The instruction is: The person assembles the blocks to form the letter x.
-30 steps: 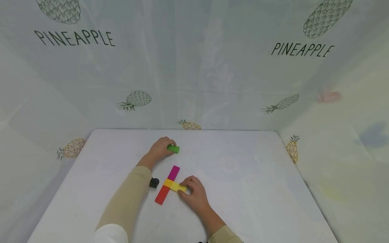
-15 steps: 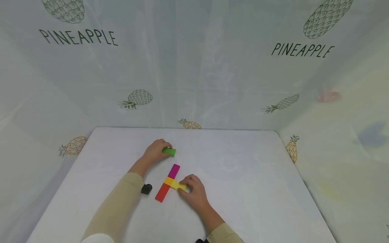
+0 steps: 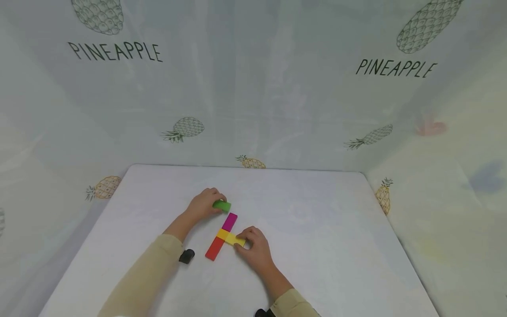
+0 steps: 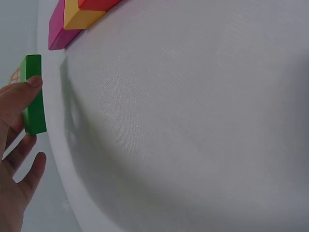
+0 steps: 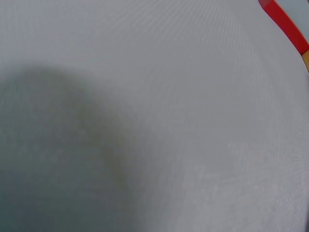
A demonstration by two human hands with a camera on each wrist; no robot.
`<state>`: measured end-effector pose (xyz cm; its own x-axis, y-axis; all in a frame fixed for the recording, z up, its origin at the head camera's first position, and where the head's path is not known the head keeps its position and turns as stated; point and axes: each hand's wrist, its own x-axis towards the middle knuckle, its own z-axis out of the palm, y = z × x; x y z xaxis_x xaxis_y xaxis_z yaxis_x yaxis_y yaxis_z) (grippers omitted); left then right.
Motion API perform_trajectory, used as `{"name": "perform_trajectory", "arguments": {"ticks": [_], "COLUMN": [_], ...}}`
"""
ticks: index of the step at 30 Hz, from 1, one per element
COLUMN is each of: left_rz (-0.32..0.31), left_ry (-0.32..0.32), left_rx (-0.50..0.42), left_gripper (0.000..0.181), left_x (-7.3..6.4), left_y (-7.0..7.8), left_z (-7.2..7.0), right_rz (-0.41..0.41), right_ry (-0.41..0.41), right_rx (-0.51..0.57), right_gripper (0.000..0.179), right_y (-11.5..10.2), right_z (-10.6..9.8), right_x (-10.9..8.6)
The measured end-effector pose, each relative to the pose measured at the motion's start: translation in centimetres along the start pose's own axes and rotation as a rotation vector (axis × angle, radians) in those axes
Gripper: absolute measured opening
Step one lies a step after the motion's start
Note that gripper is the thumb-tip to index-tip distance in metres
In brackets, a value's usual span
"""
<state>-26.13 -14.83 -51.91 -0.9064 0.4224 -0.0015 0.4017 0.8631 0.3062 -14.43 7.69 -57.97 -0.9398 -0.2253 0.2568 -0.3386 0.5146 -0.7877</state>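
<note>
My left hand pinches a green block between thumb and fingers, beyond the far end of a row of blocks. In the left wrist view the green block stands apart from the magenta one, its shadow falling on the table. The row runs magenta block, orange block, red block, end to end. A yellow block juts from the orange one to the right, and my right hand pinches its outer end. In the right wrist view only the red block and a bit of orange show.
All the blocks are on a white table. Black camera pieces sit at the left wrist and near the right sleeve. A pale curtain with pineapple prints hangs behind the table and along its sides.
My left hand has brought the green block nearer, towards the far end of the magenta block. The right hand keeps its pinch on the yellow block; the row stays put.
</note>
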Motion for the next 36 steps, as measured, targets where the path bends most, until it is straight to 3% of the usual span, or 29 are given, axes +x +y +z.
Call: {"name": "perform_trajectory", "arguments": {"ticks": [7, 21, 36], "left_rz": [-0.014, -0.008, -0.027], "left_ry": [0.020, 0.043, 0.023], "left_rx": [-0.001, -0.004, -0.009], "left_gripper": [0.032, 0.030, 0.030], "left_x": [-1.5, -4.4, -5.7], "left_y": [0.2, 0.0, -0.4], "left_z": [-0.2, -0.2, 0.2], "right_rz": [-0.022, 0.013, 0.001], "right_ry": [0.002, -0.006, -0.004], "right_rx": [0.006, 0.019, 0.012], "right_gripper": [0.015, 0.015, 0.014], "right_y": [0.0, -0.3, 0.0], "right_z": [-0.1, 0.0, 0.2], "right_x": [-0.1, -0.2, -0.1]}}
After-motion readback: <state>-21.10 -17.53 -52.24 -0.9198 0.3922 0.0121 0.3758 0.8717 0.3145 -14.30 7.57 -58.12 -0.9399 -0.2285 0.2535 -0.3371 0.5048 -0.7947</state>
